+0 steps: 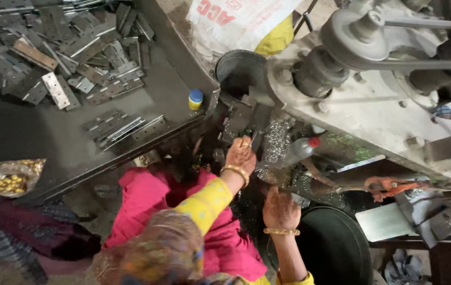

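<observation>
Two hands at work below a grey press machine (373, 100), seen from above. Left hand (240, 154) raised further forward, fingers pinched closed on a small metal piece (246, 141) at the machine's die area; exact shape of the piece too small to tell. Right hand (280, 209) lower and nearer to the body, palm down with fingers curled over dark metal; cannot tell whether gripping anything. So the piece lying ahead and slightly left of the right hand, already in the left one. Just right of the left hand, a heap of shiny metal bits (276, 140) and a small bottle with red cap (302, 149). Close on the right, a black round tub (336, 248); behind, a dark bucket (240, 71). To the left, a dark table (41, 132) with many flat hinge plates (72, 47), its edge near the left arm. Little open room: machine body above, table edge left, tub right.
</observation>
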